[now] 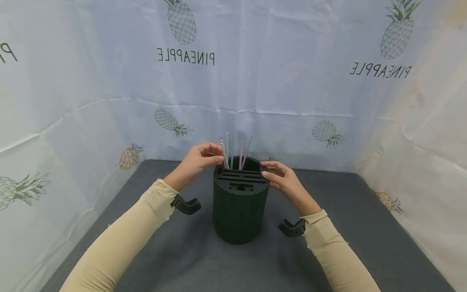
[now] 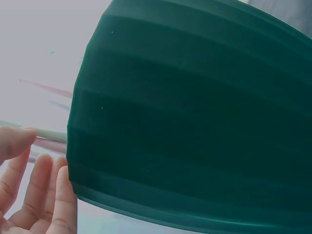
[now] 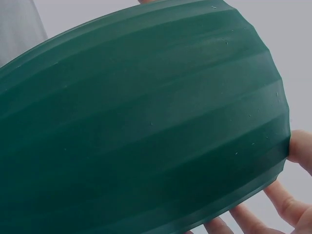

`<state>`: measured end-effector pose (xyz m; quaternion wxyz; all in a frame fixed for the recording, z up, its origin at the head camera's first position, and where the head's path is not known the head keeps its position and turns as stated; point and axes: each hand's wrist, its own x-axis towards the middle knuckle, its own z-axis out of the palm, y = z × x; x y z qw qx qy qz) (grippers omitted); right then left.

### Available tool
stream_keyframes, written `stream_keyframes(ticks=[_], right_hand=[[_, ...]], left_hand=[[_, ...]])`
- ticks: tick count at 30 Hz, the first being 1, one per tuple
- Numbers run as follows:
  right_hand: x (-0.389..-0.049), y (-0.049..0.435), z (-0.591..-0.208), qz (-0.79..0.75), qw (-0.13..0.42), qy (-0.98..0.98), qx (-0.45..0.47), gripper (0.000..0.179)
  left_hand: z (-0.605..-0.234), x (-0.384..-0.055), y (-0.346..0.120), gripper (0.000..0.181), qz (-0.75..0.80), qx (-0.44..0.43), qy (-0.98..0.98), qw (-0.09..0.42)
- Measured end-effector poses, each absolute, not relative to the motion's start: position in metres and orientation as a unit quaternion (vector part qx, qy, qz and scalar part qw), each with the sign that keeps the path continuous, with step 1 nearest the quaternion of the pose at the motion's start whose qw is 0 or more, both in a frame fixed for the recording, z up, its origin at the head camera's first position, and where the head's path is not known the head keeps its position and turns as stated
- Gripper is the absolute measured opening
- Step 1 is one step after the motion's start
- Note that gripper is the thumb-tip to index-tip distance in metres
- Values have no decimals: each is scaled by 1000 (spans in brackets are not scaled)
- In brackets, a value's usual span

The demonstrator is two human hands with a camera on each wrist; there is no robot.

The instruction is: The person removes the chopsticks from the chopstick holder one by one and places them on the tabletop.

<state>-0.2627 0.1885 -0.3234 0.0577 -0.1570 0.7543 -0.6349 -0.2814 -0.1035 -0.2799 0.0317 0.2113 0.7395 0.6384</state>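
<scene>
A dark green ribbed utensil holder (image 1: 239, 215) with a slotted black top (image 1: 237, 178) stands upright on the table. Several thin straw-like sticks (image 1: 241, 152), pink, pale green and clear, rise from its open rear compartment. At the rim's left side, my left hand (image 1: 198, 162) pinches a pale green stick (image 2: 51, 135) between thumb and index finger, while its other fingers lie by the rim. My right hand (image 1: 286, 182) grips the holder's upper right edge, with the thumb (image 3: 301, 148) at the rim and the fingers along the side. The sticks' lower ends are hidden inside the holder.
A dark grey cloth covers the table (image 1: 233, 267). White curtains (image 1: 255, 81) printed with pineapples hang behind and on both sides. Black wrist mounts (image 1: 187, 205) stick out below both forearms, close to the holder.
</scene>
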Motion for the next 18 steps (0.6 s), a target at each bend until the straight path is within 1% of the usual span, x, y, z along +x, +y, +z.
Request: stream_keyframes(ticks=[9,18], right_hand=[[-262,189,-324,-634,59,755,-158,51],[-262,189,-324,-635,58,753,-162,51]], left_hand=[[-281,-283,-101,17,640,210,739,29],[-282,-284,-99,14,645,204,735,35]])
